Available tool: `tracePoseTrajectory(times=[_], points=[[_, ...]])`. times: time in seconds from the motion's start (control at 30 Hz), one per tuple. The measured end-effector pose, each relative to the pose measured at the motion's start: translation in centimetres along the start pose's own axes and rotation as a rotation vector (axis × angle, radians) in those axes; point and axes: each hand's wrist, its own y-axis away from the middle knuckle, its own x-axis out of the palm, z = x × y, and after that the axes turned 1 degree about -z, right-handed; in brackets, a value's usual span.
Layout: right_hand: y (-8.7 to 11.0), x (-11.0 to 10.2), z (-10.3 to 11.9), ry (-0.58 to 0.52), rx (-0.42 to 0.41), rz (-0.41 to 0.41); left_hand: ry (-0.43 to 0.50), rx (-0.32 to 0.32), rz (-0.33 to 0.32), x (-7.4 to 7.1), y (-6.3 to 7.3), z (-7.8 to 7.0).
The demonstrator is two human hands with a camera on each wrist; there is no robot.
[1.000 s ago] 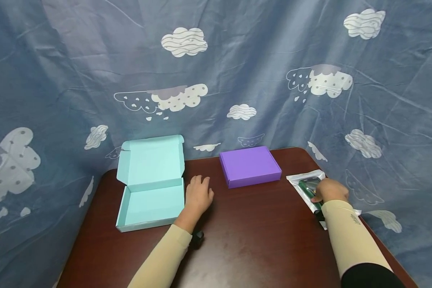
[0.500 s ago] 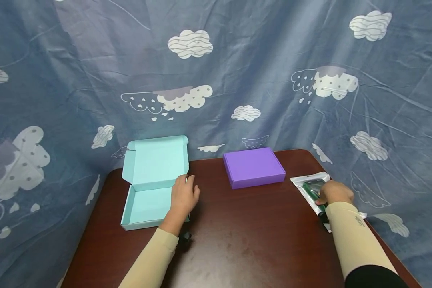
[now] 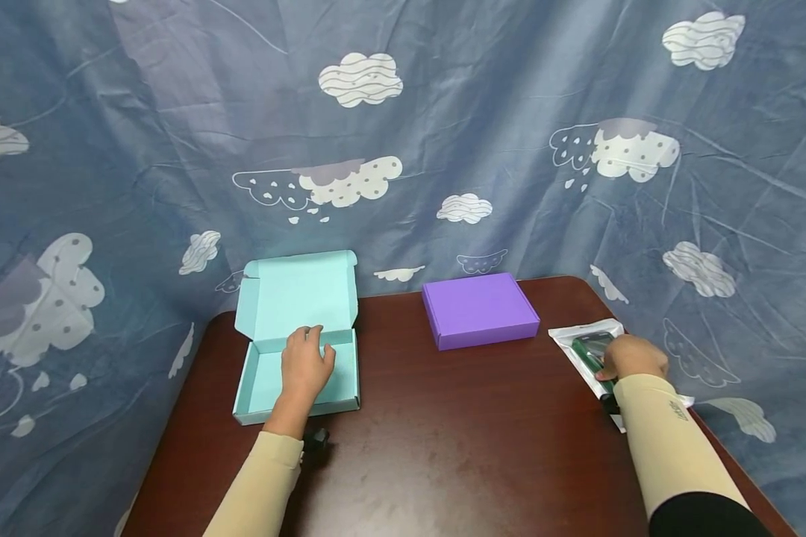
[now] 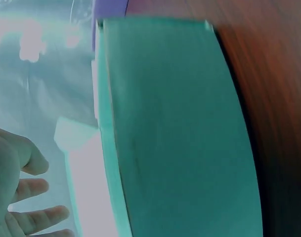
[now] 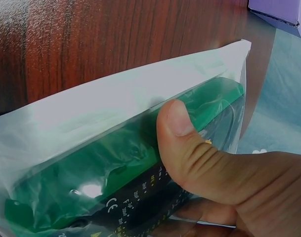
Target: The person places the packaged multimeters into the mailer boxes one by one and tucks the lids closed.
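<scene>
An aqua cardboard box (image 3: 263,384) stands on the left of the table with its lid raised at the back. My left hand (image 3: 302,365) hovers over its tray, fingers loosely bent and holding nothing. In the left wrist view, the box's outer wall (image 4: 175,123) fills the middle, with the fingers (image 4: 41,217) to its left. At the right table edge, my right hand (image 3: 634,356) grips a green-and-black multimeter (image 5: 110,168) through its clear-fronted white plastic bag (image 5: 115,101). The thumb presses its green side; the other fingers are partly hidden.
A closed purple box (image 3: 480,309) lies at the back of the table, between the aqua box and the bag. Behind the dark wooden table (image 3: 470,432) hangs a blue cloud-patterned curtain (image 3: 403,134).
My left hand has moved left, from beside the aqua box to over its tray. The right hand keeps its grip on the bagged multimeter. The head view has shifted slightly.
</scene>
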Motion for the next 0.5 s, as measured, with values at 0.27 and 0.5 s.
tracePoseTrajectory(times=[0.27,0.5], points=[[0.4,0.0,0.2,0.004,-0.012,0.01,-0.032,-0.165,0.083,-1.6,0.3,4.0],[0.4,-0.1,0.2,-0.002,-0.019,-0.013,-0.066,-0.285,0.133,-3.6,0.6,7.2]])
